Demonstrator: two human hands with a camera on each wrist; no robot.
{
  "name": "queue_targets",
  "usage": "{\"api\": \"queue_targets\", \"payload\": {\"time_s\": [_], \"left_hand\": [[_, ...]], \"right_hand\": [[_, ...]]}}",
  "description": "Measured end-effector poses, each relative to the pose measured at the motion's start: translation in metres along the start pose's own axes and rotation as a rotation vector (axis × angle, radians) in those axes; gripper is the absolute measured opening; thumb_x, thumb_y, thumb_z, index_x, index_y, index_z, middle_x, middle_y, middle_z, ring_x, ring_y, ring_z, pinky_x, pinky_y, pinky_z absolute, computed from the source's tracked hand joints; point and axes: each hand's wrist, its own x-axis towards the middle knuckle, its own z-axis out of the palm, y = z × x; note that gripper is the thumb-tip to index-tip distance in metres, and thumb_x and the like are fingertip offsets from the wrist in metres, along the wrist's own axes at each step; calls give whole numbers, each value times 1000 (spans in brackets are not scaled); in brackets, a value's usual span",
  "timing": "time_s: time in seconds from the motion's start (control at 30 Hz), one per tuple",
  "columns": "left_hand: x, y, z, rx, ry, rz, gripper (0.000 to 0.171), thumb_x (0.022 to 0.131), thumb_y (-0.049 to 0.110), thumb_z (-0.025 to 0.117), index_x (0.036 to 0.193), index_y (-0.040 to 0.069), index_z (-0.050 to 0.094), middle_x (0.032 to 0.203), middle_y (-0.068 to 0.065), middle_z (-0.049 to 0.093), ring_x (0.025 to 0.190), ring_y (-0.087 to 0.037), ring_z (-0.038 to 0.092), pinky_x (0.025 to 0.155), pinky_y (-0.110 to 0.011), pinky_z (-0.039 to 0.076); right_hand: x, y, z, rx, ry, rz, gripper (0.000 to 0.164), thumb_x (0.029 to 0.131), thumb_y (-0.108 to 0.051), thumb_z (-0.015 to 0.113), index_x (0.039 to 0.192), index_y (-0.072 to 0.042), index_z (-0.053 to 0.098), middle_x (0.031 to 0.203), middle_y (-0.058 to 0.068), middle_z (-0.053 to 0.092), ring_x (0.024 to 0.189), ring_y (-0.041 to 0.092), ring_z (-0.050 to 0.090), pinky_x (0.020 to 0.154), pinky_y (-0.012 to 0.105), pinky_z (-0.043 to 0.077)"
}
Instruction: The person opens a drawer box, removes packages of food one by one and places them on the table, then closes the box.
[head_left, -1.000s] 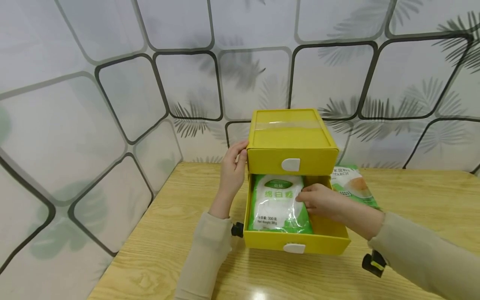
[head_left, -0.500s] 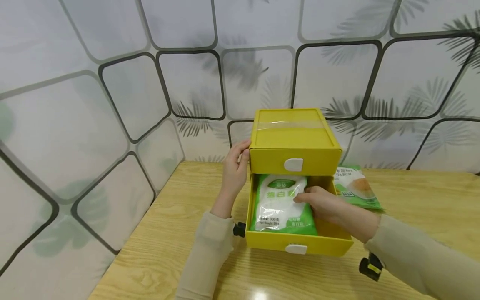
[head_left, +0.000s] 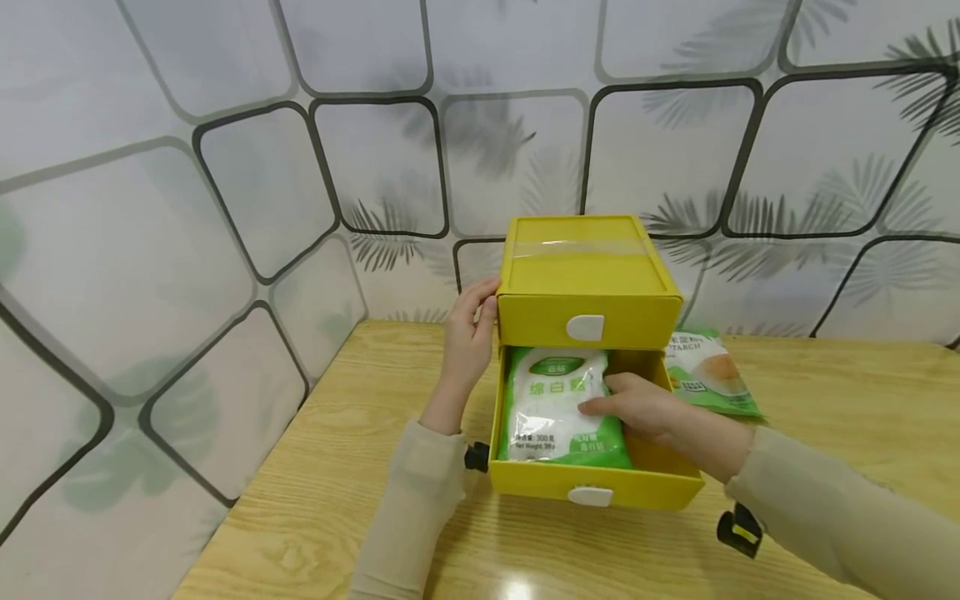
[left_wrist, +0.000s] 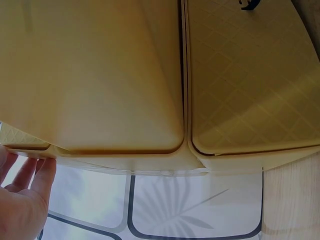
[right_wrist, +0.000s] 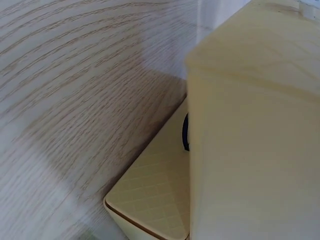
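Observation:
A yellow two-drawer storage box [head_left: 588,258] stands on the table, its lower drawer [head_left: 630,487] pulled out. In that drawer lies a green-and-white bag of white sugar [head_left: 547,417], filling the left part. My right hand [head_left: 648,408] reaches into the drawer and grips the bag's right edge, thumb on its front; the other fingers are mostly hidden. My left hand [head_left: 468,333] rests against the box's upper left side. In the left wrist view, the fingertips of the left hand [left_wrist: 25,200] touch the box's edge. The right wrist view shows no hand, only the yellow drawer wall [right_wrist: 255,150].
A green-and-white bag of starch [head_left: 708,373] lies on the wooden table [head_left: 315,492], right of the box and partly behind it. The patterned wall covering [head_left: 517,167] rises along the table's back edge. A white tab [head_left: 585,328] marks the upper drawer's front.
My right thumb has moved left and lower over the sugar bag, with the hand deeper at its right edge. The bag has shifted slightly in the drawer. The left hand stays at the box.

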Motion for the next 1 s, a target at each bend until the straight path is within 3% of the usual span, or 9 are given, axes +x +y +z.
{"api": "queue_targets", "payload": {"time_s": [0.23, 0.67, 0.9, 1.0], "left_hand": [[0, 0, -1, 10, -1, 11, 24, 82, 4, 40, 102, -3, 50, 103, -11, 47, 94, -15, 43, 73, -24, 39], [0, 1, 0, 19, 14, 32, 23, 81, 4, 41, 101, -3, 51, 101, -12, 48, 93, -13, 43, 74, -25, 38], [1, 2, 0, 17, 6, 11, 23, 82, 4, 40, 101, -2, 52, 101, -10, 49, 93, -12, 44, 71, -27, 40], [1, 1, -1, 13, 4, 9, 24, 82, 4, 40, 101, -2, 51, 101, -10, 48, 93, -12, 43, 71, -28, 40]], "right_hand": [[-1, 0, 0, 12, -12, -10, 36, 78, -7, 48, 108, 9, 35, 88, 13, 53, 76, 22, 53, 66, 32, 42], [-7, -2, 0, 67, 31, -103, 37, 79, -4, 45, 110, 13, 33, 93, 18, 51, 77, 24, 53, 65, 34, 43], [-8, -1, -6, 131, -25, -174, 43, 77, -10, 50, 107, 15, 32, 93, 17, 51, 80, 24, 52, 67, 34, 42], [-7, -2, -7, 165, -21, -162, 42, 78, -9, 49, 108, 14, 32, 95, 17, 50, 82, 25, 51, 68, 35, 41]]}}
